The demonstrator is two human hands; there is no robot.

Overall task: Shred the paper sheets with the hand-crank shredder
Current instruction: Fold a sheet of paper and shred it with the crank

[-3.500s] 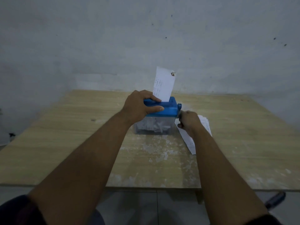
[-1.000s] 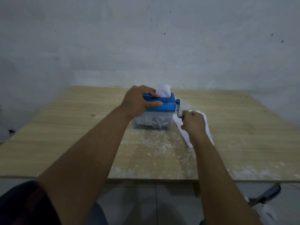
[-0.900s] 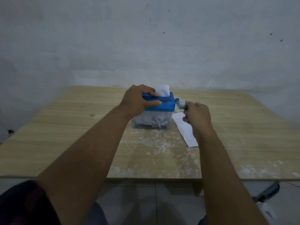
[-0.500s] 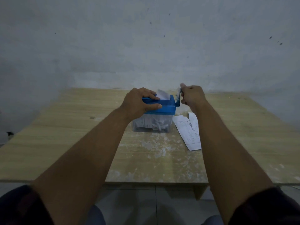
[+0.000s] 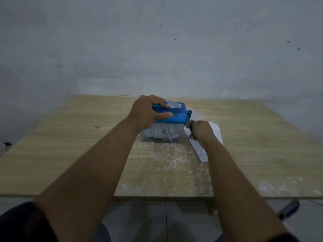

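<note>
A small hand-crank shredder (image 5: 176,116) with a blue top and a clear bin stands mid-table; the bin holds white paper shreds (image 5: 162,135). Only a short white stub of a paper sheet (image 5: 174,104) sticks up from its slot. My left hand (image 5: 148,111) grips the blue top from the left, thumb on the front face. My right hand (image 5: 201,131) is curled round the crank handle (image 5: 188,122) at the shredder's right side, low in its turn. More paper sheets (image 5: 201,151) lie flat on the table under my right hand.
The wooden table (image 5: 70,154) carries white scuff marks in front of the shredder. A grey wall stands right behind the table. A dark blue object (image 5: 288,209) lies on the tiled floor at the lower right.
The sheet has sunk from tall above the slot to a short stub. My right hand has swung the crank from the top of its turn down to the low side. My left hand has stayed put.
</note>
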